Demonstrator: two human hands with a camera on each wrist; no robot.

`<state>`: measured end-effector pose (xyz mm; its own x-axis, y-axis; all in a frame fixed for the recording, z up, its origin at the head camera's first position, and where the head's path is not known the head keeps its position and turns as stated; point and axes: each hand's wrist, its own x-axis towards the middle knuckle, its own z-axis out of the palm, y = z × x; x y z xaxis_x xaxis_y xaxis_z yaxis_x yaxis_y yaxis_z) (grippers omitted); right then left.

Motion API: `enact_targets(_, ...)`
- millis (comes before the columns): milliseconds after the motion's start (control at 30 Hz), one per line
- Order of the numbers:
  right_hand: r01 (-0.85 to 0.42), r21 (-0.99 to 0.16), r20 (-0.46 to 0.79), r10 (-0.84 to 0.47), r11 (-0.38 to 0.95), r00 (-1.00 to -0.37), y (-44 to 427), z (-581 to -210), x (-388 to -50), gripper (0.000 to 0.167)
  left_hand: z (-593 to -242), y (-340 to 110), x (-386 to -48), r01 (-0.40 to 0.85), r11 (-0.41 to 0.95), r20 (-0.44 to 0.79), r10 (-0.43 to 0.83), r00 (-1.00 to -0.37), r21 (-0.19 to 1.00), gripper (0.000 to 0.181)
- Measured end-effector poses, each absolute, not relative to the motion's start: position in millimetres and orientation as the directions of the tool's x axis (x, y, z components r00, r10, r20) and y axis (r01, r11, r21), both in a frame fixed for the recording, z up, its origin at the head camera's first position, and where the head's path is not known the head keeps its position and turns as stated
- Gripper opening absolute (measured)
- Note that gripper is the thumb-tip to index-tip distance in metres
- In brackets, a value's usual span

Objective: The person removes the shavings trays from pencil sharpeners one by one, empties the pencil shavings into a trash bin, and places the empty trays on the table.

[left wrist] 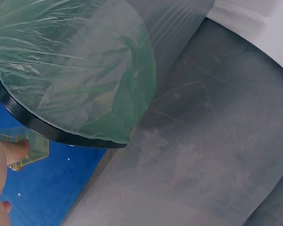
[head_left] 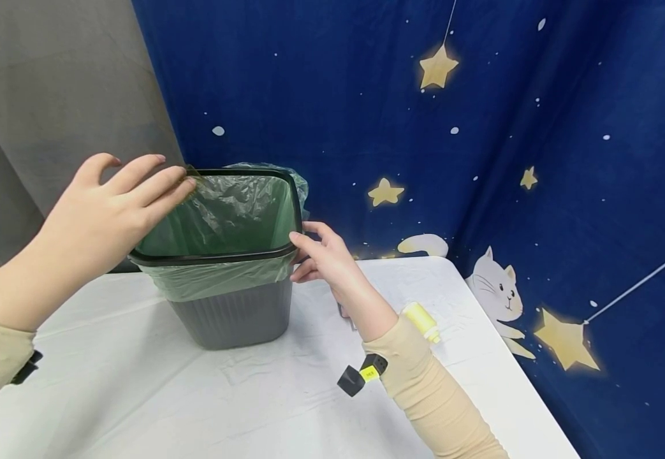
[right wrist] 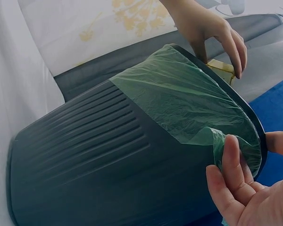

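A grey ribbed trash bin with a black rim stands upright on the table. Its translucent green bag lines the inside and folds over the rim. Above the bin's far left side, my left hand holds a small transparent yellow plastic box, whose contents I cannot make out. That box shows just past the rim in the right wrist view. My right hand grips the bin's right rim, thumb on top and fingers below against the bag's loose edge. The bin's bottom inside is hidden.
A yellow bottle lies on the white table beyond my right forearm, which partly hides another small object. Behind the table hang a blue star-patterned curtain and a grey curtain.
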<state>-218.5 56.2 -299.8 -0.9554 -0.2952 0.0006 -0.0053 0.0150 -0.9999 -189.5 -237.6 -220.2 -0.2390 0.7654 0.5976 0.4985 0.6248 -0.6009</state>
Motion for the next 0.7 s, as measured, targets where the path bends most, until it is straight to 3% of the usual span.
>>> enact_targets(700,0.001,-1.0,-0.002,-0.294,0.006,-0.956,56.1,-301.0,-218.1,0.052,-210.1,-240.5,-185.7,0.488,0.571,0.533,0.814,-0.231,-0.66,0.054)
